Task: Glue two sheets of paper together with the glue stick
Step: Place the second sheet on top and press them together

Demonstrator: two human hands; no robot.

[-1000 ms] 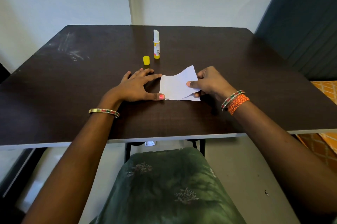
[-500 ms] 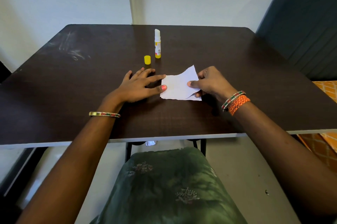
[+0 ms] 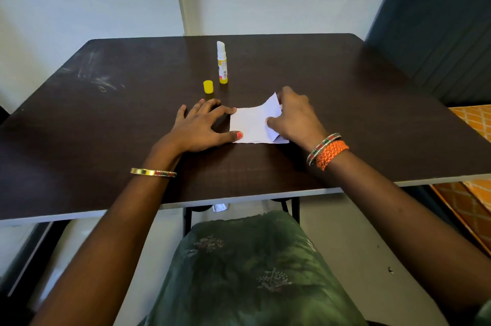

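Frame centre: left hand (image 3: 200,127) lies spread, pinning the paper (image 3: 251,125) on the counter (image 3: 106,139); right hand (image 3: 295,117) pinches the upper sheet's lifted edge; glue stick (image 3: 221,62) stands uncapped above; pressing flat seemingly remains.

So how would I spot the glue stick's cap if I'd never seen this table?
Look at the dark table, towards its far middle, where the uncapped glue stick stands upright. Just left of it and nearer the left hand stands the cap: short, all yellow, no white tip.
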